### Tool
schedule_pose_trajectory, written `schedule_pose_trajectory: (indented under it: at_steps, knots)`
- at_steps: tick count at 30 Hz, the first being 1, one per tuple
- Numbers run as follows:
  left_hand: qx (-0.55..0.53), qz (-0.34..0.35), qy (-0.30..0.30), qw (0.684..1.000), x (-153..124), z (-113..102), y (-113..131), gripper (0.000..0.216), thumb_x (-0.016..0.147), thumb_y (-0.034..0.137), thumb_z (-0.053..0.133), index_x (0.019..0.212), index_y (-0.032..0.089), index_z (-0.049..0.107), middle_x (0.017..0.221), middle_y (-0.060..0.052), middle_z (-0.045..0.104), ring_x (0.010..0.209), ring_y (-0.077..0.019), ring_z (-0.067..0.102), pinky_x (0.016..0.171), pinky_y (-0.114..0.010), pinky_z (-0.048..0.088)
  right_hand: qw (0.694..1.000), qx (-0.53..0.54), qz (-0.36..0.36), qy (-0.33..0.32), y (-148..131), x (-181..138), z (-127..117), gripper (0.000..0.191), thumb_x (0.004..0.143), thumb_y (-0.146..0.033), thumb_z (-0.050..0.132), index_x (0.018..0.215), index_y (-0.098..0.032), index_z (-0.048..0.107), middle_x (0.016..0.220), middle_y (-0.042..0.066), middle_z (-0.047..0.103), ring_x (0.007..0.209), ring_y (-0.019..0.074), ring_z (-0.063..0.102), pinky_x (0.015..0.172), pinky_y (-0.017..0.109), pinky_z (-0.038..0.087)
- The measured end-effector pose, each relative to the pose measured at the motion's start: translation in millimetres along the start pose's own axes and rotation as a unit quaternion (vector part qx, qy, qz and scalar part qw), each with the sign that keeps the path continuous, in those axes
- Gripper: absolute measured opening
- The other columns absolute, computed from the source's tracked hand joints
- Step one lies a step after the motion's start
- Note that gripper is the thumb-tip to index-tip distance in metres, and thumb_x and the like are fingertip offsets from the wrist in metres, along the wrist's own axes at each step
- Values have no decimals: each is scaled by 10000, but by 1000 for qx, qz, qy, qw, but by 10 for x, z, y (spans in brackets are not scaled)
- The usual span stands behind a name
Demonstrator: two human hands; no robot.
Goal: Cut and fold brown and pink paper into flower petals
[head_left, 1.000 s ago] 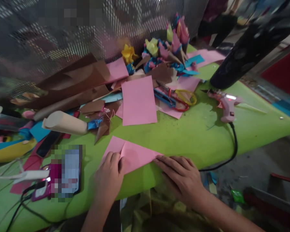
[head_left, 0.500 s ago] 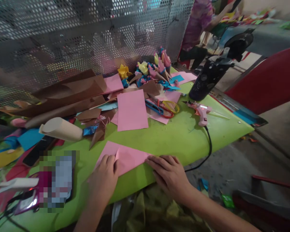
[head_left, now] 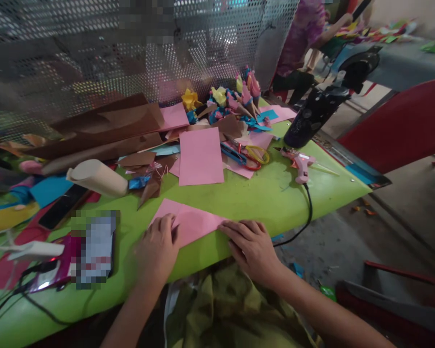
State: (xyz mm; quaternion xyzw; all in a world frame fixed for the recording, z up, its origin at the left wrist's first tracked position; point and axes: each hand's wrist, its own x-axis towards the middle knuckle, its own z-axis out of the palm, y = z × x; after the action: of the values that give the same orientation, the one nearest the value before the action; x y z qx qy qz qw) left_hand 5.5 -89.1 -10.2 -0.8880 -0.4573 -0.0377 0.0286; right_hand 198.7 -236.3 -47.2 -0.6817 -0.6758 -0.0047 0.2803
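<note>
A sheet of pink paper [head_left: 188, 223], partly folded over into a pointed shape, lies near the front edge of the green table. My left hand [head_left: 162, 241] is closed on its left side, fingers curled over the fold. At the paper's right tip, my right hand [head_left: 252, 246] lies with fingers stretched out and close together, fingertips touching the corner. Behind the folded piece is a flat pink sheet [head_left: 201, 157]. Scissors [head_left: 255, 155] with red and yellow handles lie beside a blue cutter [head_left: 234, 153].
A pink glue gun [head_left: 301, 164] with a black cord lies at right, near a dark tumbler [head_left: 308, 118]. Paper flowers [head_left: 235, 99] and brown paper [head_left: 108, 121] line the mesh panel. At left are a beige roll [head_left: 97, 178], phones and cables. A person [head_left: 297, 38] sits beyond.
The camera view has shifted slightly, so the table items appear a little higher. Both hands stay on the pink paper; the raised flap by my left hand now looks flatter.
</note>
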Motion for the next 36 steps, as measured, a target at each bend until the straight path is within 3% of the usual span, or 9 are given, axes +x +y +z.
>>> schedule_pose_trajectory:
  at_steps: [5,11,15,19,24,29,36]
  knots:
    - [-23,80,58,995,-35,81,11,297,942,134,485,1179,186,657,1129,-151,667,1056,-277,630,902,-410,520,1000,-20,1,0,-5,-36,18,547,930,-178,551,1463,-288,495,1263,35,692,1027,235,559,863,388,412]
    - [-87,204,26,975,-80,135,-19,491,914,7,427,1324,214,600,1270,-84,659,1167,-223,594,1018,-373,501,1000,-14,-1,4,7,-69,41,497,951,-169,515,1438,-267,515,1251,46,697,1029,250,554,860,399,400]
    - [-87,206,6,975,-118,102,0,500,925,35,418,1375,198,562,1345,-91,634,1207,-221,577,1035,-382,495,1000,-21,-7,10,4,-77,47,489,959,-171,500,1439,-263,511,1233,56,702,1008,255,555,838,401,398]
    - [-82,180,-7,980,-195,75,73,454,971,223,476,1418,153,518,1410,-126,587,1281,-257,530,1073,-416,466,1000,-26,-7,13,4,-83,56,447,961,-163,490,1396,-246,549,1221,60,708,1007,258,551,843,404,395]
    - [-57,177,-20,982,-300,118,101,616,987,403,475,1518,108,370,1554,-140,438,1436,-288,380,1166,-441,355,1000,-26,-7,9,9,-81,50,446,952,-162,499,1385,-255,556,1219,50,709,1003,258,556,828,401,397]
    - [-45,178,-23,983,-339,173,77,636,1011,457,390,1542,114,325,1580,-130,402,1475,-263,335,1203,-430,296,1000,-25,-9,17,10,-69,40,349,970,-168,490,1294,-228,605,1199,47,720,988,256,550,824,396,385]
    - [-47,182,-36,981,-313,138,73,632,1006,459,407,1548,145,325,1589,-118,389,1477,-267,338,1202,-431,299,999,-25,-9,19,-3,-64,38,333,969,-168,496,1274,-219,618,1196,52,720,978,254,549,820,392,374]
